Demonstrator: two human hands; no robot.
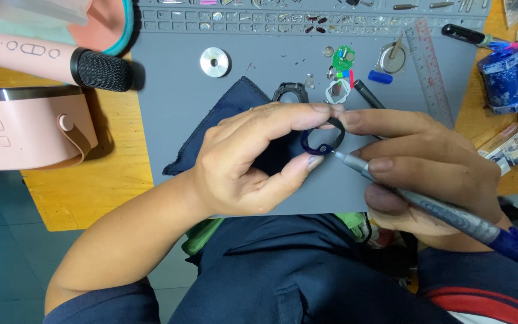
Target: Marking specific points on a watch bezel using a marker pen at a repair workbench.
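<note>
**Two hands on one small dark ring above a grey work mat**

Two hands meet over the grey mat (pixel 169 108); the left hand (pixel 241 162) pinches a small dark ring (pixel 322 137) between thumb and forefinger, the other fingers curled loosely behind; the right hand (pixel 415 162) grips a grey-and-blue pen-shaped tool (pixel 427 204), fingers pressed together around its barrel, its tip touching the ring's lower edge; the ring is held just above the mat, near the middle of the view.

A parts tray (pixel 307 21) runs along the mat's far edge, its small compartments holding tiny bits too small to tell apart; on the mat lie a silver disc (pixel 214 62), a green circuit board (pixel 344 58), a black frame-shaped part (pixel 289 91), a clear ruler (pixel 428 69) and a dark blue cloth (pixel 235 111), partly hidden by the left hand.

On the wooden table to the left sit a pink microphone (pixel 55 60) and a pink box-shaped device (pixel 25 135); a blue roll (pixel 503 81) stands at right.
</note>
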